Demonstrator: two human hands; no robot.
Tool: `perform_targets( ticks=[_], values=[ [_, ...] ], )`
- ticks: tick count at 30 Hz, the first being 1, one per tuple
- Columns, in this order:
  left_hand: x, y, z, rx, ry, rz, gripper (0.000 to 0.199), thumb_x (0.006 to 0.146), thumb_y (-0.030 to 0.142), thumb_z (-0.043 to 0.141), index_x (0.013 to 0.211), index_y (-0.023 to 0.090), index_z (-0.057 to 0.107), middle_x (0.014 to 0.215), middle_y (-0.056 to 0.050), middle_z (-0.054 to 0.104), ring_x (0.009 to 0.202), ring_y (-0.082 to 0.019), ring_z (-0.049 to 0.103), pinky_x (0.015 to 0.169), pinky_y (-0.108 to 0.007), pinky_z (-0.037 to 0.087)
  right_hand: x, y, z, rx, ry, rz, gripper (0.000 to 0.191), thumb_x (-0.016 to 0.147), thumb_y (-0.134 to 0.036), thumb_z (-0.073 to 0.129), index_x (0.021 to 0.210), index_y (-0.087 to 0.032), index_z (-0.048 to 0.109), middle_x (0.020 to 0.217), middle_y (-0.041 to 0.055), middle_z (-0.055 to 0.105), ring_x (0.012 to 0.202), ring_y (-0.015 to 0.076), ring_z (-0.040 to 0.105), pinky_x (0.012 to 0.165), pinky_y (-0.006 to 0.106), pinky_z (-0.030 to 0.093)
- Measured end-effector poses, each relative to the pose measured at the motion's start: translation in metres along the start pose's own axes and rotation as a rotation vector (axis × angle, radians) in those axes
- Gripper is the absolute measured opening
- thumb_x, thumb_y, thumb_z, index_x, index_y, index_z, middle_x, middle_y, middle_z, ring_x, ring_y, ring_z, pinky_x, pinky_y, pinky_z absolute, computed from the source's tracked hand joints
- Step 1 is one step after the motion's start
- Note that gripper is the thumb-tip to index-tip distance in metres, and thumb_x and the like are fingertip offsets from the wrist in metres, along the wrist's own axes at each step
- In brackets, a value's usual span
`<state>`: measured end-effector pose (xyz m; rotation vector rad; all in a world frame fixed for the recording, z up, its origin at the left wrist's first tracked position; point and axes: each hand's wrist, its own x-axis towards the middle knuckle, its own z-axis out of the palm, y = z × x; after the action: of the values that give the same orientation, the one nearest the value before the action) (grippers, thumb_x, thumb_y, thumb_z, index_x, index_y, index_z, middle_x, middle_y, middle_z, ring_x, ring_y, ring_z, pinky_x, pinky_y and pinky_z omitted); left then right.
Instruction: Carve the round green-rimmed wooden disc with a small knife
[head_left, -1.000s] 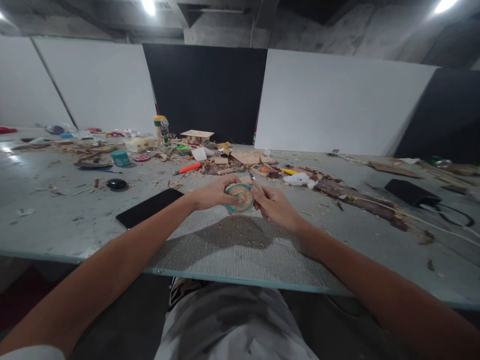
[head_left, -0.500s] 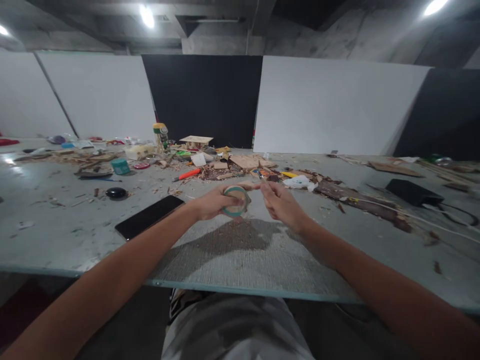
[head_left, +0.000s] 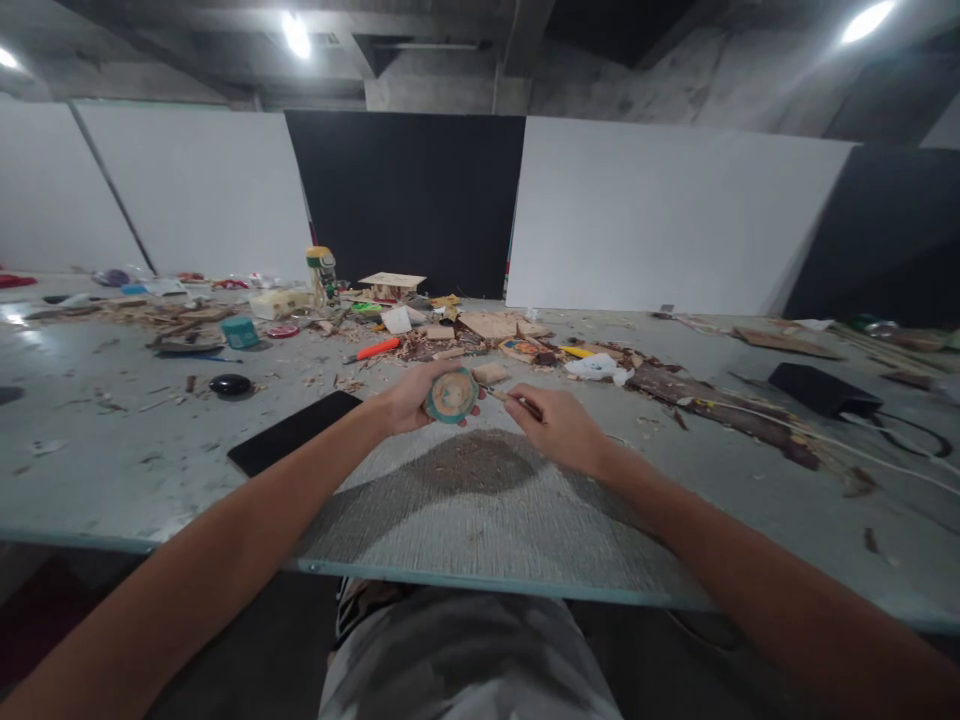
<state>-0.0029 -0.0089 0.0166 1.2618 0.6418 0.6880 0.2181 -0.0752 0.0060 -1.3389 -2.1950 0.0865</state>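
Head view: the disc (head_left: 452, 396) is up off the table (head_left: 465, 520), face showing, cradled in the half-curled left hand (head_left: 410, 397). The right hand (head_left: 559, 422) is closed in a pinch on a thin tool (head_left: 496, 393), whose tip points at the disc's right edge; whether they touch, I cannot tell. Teal colour covers the rim and patches of the middle, while the rest of the face shows pale and tan, so the surface looks partly worked, though how much is left is unclear. Just beyond the disc lie shavings and an orange knife (head_left: 377, 349); left of it, the phone (head_left: 292, 432), close by the left forearm, and farther off a teal tub (head_left: 240, 333). Right of it stretches bark (head_left: 712, 405). Nothing seems to block the tool's path to the disc
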Motion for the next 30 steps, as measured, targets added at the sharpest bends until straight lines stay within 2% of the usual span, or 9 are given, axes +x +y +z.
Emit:
perform_targets(
  ticks=[6,10,14,17,21,26,30],
  values=[
    [0.000,-0.001,0.003,-0.017,0.010,-0.007,0.038,0.090,0.043,0.047,0.099,0.011,0.065,0.093,-0.015,0.070,0.077,-0.023,0.067,0.061,-0.033,0.055,0.000,-0.002,0.000,-0.014,-0.033,-0.004,0.032,0.098,-0.035,0.037,0.082,-0.018,0.060,0.075,0.0047,0.064,0.064,0.0161,0.052,0.058,0.028,0.027],
    [-0.002,-0.001,0.005,-0.014,0.003,-0.043,0.038,0.091,0.041,0.043,0.098,0.011,0.065,0.087,-0.014,0.069,0.078,-0.023,0.066,0.065,-0.037,0.056,0.000,-0.003,0.000,-0.042,-0.062,0.001,0.034,0.098,-0.035,0.036,0.078,-0.018,0.059,0.071,0.0040,0.062,0.061,0.0152,0.049,0.057,0.028,0.026],
    [-0.002,-0.001,0.004,0.004,0.000,-0.028,0.036,0.089,0.042,0.046,0.098,0.013,0.064,0.086,-0.012,0.067,0.075,-0.022,0.066,0.058,-0.032,0.053,-0.001,-0.004,0.000,-0.062,-0.067,0.008,0.035,0.098,-0.036,0.036,0.079,-0.018,0.059,0.071,0.0035,0.062,0.060,0.0148,0.048,0.057,0.028,0.026],
    [-0.003,0.000,0.003,0.031,-0.038,-0.006,0.034,0.088,0.041,0.049,0.097,0.012,0.064,0.090,-0.012,0.067,0.073,-0.020,0.065,0.055,-0.029,0.050,-0.002,-0.005,0.000,-0.093,-0.086,0.011,0.037,0.098,-0.036,0.035,0.080,-0.018,0.061,0.072,0.0045,0.064,0.062,0.0156,0.050,0.057,0.028,0.026],
    [-0.005,0.000,0.003,0.119,-0.098,-0.038,0.036,0.089,0.043,0.048,0.102,0.012,0.063,0.103,-0.014,0.067,0.079,-0.021,0.066,0.056,-0.028,0.049,-0.004,-0.008,0.001,-0.182,-0.105,0.019,0.037,0.099,-0.035,0.035,0.086,-0.018,0.066,0.080,0.0068,0.069,0.066,0.0174,0.055,0.057,0.029,0.024],
    [-0.003,-0.007,0.007,0.218,0.000,-0.094,0.041,0.091,0.045,0.043,0.106,0.011,0.061,0.104,-0.016,0.068,0.075,-0.021,0.066,0.061,-0.031,0.051,-0.006,-0.013,0.004,-0.339,-0.129,0.040,0.040,0.099,-0.038,0.034,0.090,-0.020,0.069,0.085,0.0092,0.072,0.067,0.0193,0.058,0.057,0.031,0.023],
    [-0.002,-0.010,0.011,0.290,0.052,-0.085,0.044,0.091,0.044,0.039,0.095,0.008,0.064,0.098,-0.018,0.068,0.068,-0.021,0.066,0.061,-0.034,0.052,-0.005,-0.011,0.005,-0.272,-0.173,0.038,0.038,0.098,-0.036,0.036,0.084,-0.019,0.067,0.085,0.0091,0.072,0.069,0.0189,0.058,0.057,0.030,0.025]
  ],
)
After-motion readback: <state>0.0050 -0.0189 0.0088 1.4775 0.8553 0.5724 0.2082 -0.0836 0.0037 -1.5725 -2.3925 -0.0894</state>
